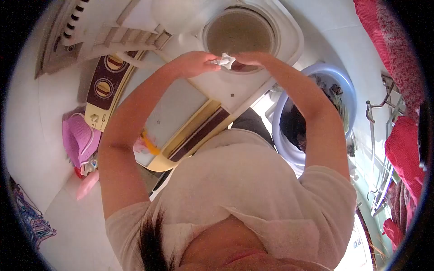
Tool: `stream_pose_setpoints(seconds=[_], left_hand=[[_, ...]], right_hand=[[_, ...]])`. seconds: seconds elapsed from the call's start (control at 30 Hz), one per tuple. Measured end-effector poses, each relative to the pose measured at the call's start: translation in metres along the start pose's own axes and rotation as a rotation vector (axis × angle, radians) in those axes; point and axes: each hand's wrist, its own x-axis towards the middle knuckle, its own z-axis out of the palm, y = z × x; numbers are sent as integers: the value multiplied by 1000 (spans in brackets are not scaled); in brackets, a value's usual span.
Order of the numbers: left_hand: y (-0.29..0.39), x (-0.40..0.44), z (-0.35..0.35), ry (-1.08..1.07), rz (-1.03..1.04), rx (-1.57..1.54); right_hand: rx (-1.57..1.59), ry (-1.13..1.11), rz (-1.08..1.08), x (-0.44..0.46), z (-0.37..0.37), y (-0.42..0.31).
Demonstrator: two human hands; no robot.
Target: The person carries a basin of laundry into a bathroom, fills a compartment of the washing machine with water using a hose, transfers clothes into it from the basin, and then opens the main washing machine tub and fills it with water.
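Note:
My left hand is closed, its thumb and fingers pinching a small white crumpled piece that looks like cloth or a thin packet. From the other side my right hand reaches toward it, fingertips close to its edge. Those fingers are blurred and partly in shadow, so their grip does not show. Both hands are over the near rim of a round tub opening in a white washing machine. The inside of the tub looks grey-brown, and no detail shows in it.
A brown control panel with dials lies left. Right of me stands a light-blue basin holding dark clothes. A purple basket is far left; a metal rack and red fabric are far right.

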Motion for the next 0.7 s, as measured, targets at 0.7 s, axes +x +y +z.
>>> stream_pose_setpoints(seconds=[0.7], left_hand=[[-1, 5, 7, 114, -170, 247]], right_hand=[[-646, 1091, -456, 57, -24, -27]])
